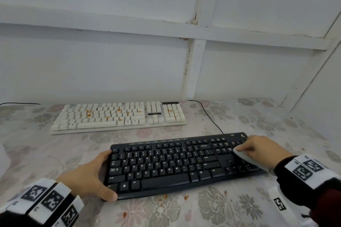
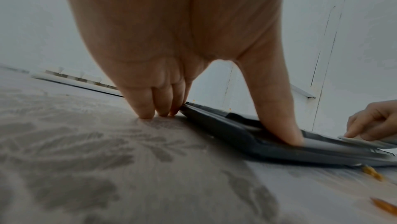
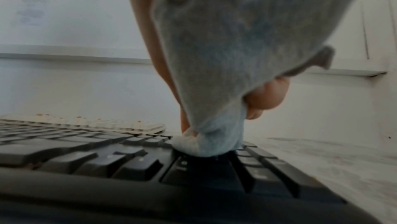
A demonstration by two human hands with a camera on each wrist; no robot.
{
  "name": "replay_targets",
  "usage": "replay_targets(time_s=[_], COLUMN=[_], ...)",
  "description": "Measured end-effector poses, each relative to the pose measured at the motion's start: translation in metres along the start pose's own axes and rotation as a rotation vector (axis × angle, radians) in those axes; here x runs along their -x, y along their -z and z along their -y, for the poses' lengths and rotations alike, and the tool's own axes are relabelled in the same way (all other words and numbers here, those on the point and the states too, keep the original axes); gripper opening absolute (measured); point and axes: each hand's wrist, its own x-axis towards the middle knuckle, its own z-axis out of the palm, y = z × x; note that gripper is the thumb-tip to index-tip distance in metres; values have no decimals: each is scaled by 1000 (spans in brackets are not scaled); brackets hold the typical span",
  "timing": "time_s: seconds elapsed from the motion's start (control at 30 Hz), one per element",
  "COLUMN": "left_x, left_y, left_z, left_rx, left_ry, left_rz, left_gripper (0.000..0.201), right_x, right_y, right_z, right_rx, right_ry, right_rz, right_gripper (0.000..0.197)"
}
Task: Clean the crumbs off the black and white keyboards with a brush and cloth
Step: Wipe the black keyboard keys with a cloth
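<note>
The black keyboard point(image 1: 166, 164) lies near me on the flowered tablecloth. My left hand point(image 1: 92, 175) grips its left end, thumb at the front corner and fingers at the far corner. My right hand point(image 1: 258, 149) pinches a pale cloth point(image 1: 241, 155) and presses it on the keys at the right end. In the right wrist view the cloth point(image 3: 225, 57) hangs from my fingers point(image 3: 266, 95) onto the black keys point(image 3: 128, 168). Behind lies the white keyboard point(image 1: 118, 116), with orange crumbs point(image 1: 89, 111) on its keys. No brush is in view.
A few orange crumbs point(image 1: 186, 197) lie on the tablecloth point(image 1: 55, 153) in front of the black keyboard. A black cable point(image 1: 212, 116) runs from it toward the white panelled wall point(image 1: 110, 61), which stands close behind the white keyboard.
</note>
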Motion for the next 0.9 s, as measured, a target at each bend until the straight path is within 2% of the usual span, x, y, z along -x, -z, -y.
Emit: replay_targets(time_s=[0.07, 0.13, 0.3, 0.37, 0.8, 0.9], left_x=[0, 0, 1, 0, -2, -3], left_y=[0, -1, -2, -2, 0, 0], left_z=[-1, -1, -3, -3, 2, 2], left_rx=[7, 12, 22, 30, 17, 3], left_ry=[-2, -3, -1, -4, 12, 10], left_rz=[2, 4, 14, 9, 9, 9], left_gripper=[150, 149, 153, 153, 148, 148], right_x=[-3, -6, -7, -7, -3, -8], right_y=[3, 9, 2, -8, 3, 7], right_z=[2, 10, 45, 49, -15, -18], right_rx=[-12, -35, -99, -71, -11, -21], right_ry=[-64, -65, 198, 245, -32, -104], right_rz=[7, 11, -10, -8, -35, 14], right_gripper=[30, 30, 25, 23, 26, 27])
